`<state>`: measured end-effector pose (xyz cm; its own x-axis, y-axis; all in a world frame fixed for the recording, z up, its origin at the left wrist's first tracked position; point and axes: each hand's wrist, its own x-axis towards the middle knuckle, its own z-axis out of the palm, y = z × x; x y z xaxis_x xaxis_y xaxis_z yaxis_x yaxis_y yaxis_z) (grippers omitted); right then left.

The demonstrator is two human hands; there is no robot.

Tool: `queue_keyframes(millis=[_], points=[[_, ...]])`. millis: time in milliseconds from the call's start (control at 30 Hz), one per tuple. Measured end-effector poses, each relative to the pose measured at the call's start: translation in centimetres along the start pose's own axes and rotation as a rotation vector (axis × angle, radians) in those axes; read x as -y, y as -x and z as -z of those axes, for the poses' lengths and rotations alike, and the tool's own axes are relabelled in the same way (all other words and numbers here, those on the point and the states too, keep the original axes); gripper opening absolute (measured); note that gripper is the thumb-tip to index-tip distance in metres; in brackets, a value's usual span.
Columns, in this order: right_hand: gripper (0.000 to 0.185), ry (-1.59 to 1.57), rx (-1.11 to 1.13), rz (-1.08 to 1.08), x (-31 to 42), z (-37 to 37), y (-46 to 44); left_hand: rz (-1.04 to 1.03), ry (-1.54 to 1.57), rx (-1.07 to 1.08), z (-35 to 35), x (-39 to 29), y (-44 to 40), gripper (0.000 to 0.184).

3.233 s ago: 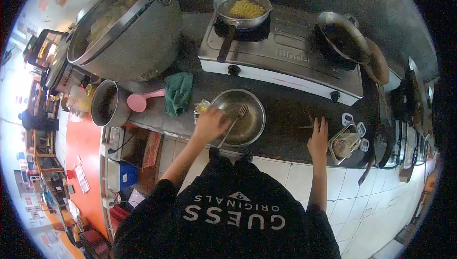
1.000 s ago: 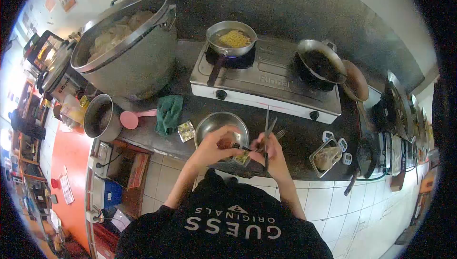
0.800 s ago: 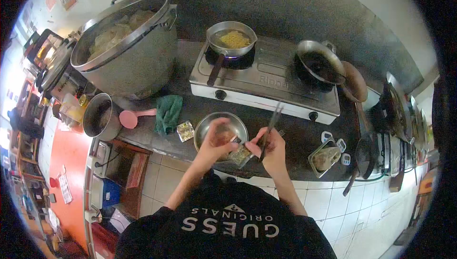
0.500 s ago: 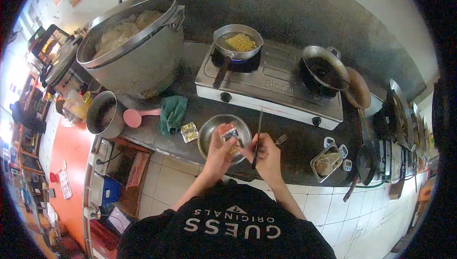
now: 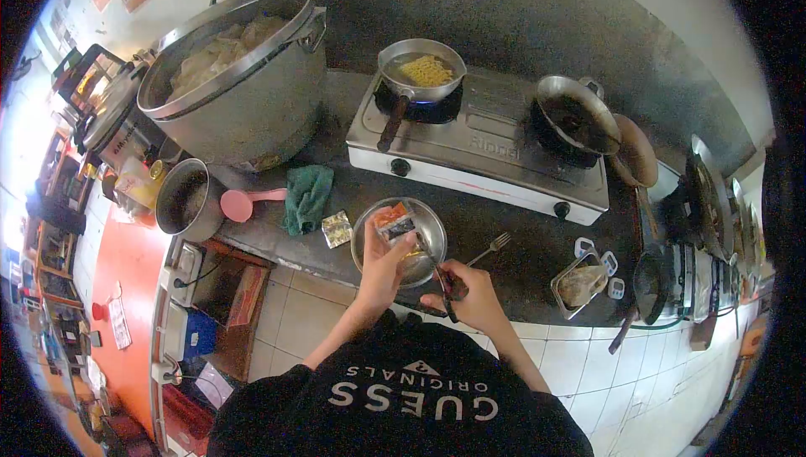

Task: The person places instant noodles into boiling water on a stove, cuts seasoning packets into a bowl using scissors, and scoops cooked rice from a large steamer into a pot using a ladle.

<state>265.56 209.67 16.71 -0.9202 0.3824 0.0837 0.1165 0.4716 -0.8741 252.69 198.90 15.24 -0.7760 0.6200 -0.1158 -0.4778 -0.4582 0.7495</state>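
Note:
My left hand [image 5: 382, 264] pinches a red and dark seasoning sachet [image 5: 396, 222] over a round metal bowl [image 5: 438, 235]. My right hand [image 5: 470, 297] grips black-handled scissors [image 5: 445, 293], their blades pointing up and left at the lower right of the sachet. Whether the blades touch it, I cannot tell. Beside the bowl on the left lies a shiny gold-silver packet [image 5: 337, 229]. To its right, a fork [image 5: 495, 245] rests on the dark counter. Part of the bowl is hidden behind my hands.
A pan with a noodle block [image 5: 426, 71] in liquid sits over a lit burner on the stove [image 5: 478, 155]. Another pan [image 5: 579, 113] stands at right. Left are a huge pot [image 5: 252, 113], a saucepan [image 5: 189, 197], pink ladle [image 5: 239, 203] and green cloth [image 5: 308, 197]. A small tray [image 5: 581, 282] lies right.
The scissors have swung from pointing away toward the stove to pointing at the sachet. My right hand has shifted down slightly, and the sachet is turned more upright, showing its face.

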Motion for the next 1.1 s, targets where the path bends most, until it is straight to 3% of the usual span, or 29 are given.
queue_keyframes(millis=[300,700,1000,1100], points=[[0.049,0.047,0.043,0.011,0.9,0.9,-0.2,-0.029,-0.001,0.002,0.0,0.3,0.2,0.048],[0.042,0.373,-0.040,0.095,0.6,1.7,-0.2,0.020,0.001,-0.016,0.6,0.6,0.2,0.049],[0.043,0.351,-0.052,0.113,-1.3,0.8,-1.0,0.069,0.018,0.055,1.7,2.2,-0.4,0.050],[0.039,0.421,0.017,0.003,-2.2,0.6,-1.2,0.088,0.054,0.056,2.0,2.0,-0.6,0.050]])
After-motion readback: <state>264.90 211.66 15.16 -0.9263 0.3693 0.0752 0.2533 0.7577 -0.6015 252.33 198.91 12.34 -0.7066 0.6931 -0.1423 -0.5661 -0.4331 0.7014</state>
